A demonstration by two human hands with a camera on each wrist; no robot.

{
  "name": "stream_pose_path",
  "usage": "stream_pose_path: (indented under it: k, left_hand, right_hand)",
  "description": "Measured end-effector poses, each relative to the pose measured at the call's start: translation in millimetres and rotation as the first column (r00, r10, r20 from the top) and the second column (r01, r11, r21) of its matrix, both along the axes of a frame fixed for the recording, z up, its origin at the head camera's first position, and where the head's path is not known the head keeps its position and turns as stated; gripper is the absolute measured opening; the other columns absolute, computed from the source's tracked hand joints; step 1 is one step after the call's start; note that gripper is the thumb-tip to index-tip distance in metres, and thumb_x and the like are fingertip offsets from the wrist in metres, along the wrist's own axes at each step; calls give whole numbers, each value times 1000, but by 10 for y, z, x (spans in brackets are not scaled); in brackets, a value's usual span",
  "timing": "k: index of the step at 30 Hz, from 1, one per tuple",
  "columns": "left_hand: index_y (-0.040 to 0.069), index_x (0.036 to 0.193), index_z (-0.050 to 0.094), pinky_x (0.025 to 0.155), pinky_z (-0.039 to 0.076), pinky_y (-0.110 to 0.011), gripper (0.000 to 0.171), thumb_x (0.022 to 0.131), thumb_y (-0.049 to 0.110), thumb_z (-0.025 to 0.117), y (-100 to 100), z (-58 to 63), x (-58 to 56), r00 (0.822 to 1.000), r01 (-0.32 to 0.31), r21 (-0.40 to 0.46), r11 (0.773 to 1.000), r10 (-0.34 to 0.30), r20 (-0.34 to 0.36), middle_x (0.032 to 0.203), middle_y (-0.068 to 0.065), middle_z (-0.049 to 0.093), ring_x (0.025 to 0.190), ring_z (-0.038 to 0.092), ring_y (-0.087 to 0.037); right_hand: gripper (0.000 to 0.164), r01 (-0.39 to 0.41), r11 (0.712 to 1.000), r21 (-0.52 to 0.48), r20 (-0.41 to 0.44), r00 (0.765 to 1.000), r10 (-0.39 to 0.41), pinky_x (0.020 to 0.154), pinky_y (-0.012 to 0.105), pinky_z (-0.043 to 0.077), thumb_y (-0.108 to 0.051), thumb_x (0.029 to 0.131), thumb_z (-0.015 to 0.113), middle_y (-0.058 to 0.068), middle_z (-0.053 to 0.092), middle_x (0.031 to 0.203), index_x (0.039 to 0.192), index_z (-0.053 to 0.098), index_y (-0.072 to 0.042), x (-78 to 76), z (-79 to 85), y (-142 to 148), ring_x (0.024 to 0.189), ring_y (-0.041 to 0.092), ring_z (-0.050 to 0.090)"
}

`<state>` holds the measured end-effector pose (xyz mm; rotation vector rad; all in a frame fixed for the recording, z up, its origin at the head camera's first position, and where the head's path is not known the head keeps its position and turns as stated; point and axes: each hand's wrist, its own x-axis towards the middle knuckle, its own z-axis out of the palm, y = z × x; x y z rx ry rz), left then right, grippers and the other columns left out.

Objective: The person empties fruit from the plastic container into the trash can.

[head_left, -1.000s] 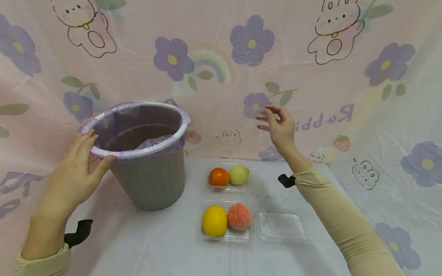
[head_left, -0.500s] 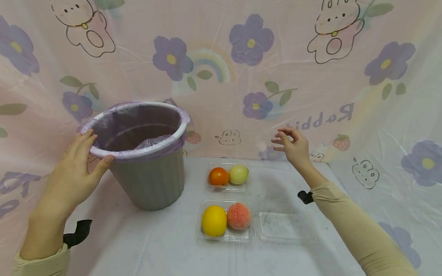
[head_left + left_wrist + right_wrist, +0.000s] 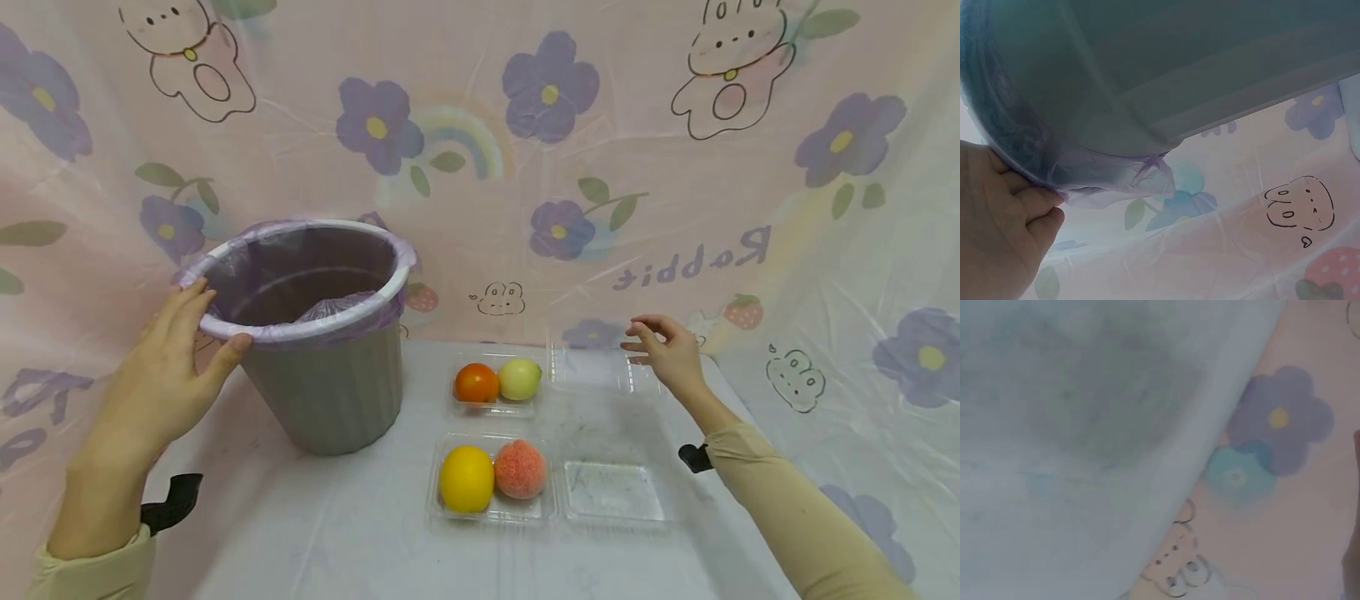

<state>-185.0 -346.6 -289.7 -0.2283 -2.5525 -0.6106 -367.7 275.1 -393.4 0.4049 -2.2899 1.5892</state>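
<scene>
On the left, my left hand grips the rim of a grey trash can, with the thumb on the front. In the left wrist view, my fingers curl at the rim over the purple bag. Across at the right, my right hand has thumb and forefinger close together at a clear plastic lid, which is faint. Left of that lid, a clear box contains an orange-red fruit and a pale green fruit.
A nearer clear box holds a yellow fruit and a pink fuzzy fruit. Its lid lies folded out to the right. Behind the white table hangs a printed pink cloth.
My right hand has come down and to the right, and the clear lid beside the back box has lowered with it. The left hand stays on the can's rim.
</scene>
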Motion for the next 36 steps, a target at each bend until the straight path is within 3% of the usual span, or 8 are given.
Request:
stream_pose_path:
  k: [8,13,16,27,36]
  left_hand:
    - [-5,160,27,127,3,-59,76,107,39,57,4,4,5,1000,0,-4,1000,0,-18,170,-24,19,159,7,-44]
    - [-5,160,28,128,4,-59,76,106,39,58,-2,-1,8,1000,3,-6,1000,-3,-31,170,-24,20,158,9,-44]
    - [-5,160,28,128,4,-58,76,106,39,58,-3,0,10,999,6,-5,1000,-6,-35,170,-23,21,158,9,-44]
    - [-4,161,25,127,5,-60,77,107,41,57,10,1,6,1000,-4,-13,1000,3,-12,170,-25,19,158,9,-45]
    - [-4,160,30,128,7,-59,76,106,40,59,15,-3,9,999,-7,-6,1000,7,-45,169,-23,23,158,12,-44]
  right_hand:
    - [35,46,999,23,70,996,-48,70,37,64,-24,107,59,2,73,100,125,62,6,-11,-236,243,88,30,78]
    - [40,42,997,68,109,993,-49,69,37,64,-23,107,60,28,70,111,129,62,10,-10,-362,301,91,41,76]
    - [41,32,994,107,137,990,-46,68,36,64,-23,108,59,35,67,117,131,61,10,-13,-437,317,91,43,76]
    - [42,18,987,158,240,969,-56,69,39,64,-22,108,59,37,68,117,130,59,13,-31,-608,357,85,37,78]
    - [42,-13,979,204,247,968,-38,65,37,64,-22,108,59,34,70,113,130,59,14,-81,-704,363,84,40,77]
